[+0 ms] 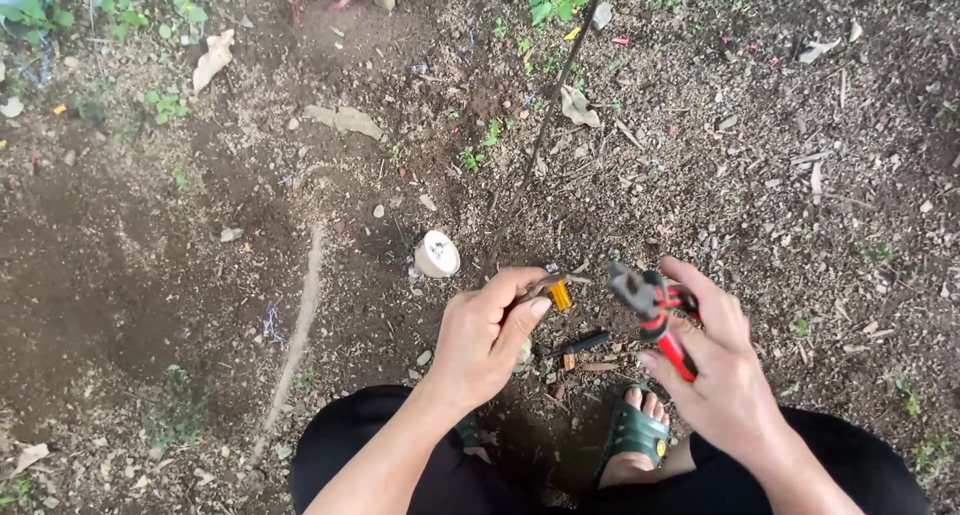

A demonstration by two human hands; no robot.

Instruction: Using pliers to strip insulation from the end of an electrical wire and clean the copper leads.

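Bare soil [150, 275] strewn with dry leaves [345, 120], outdoors.

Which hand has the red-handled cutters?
The right hand grips the red-handled cutters, blades pointing left. The left hand pinches only a small orange-tipped piece.
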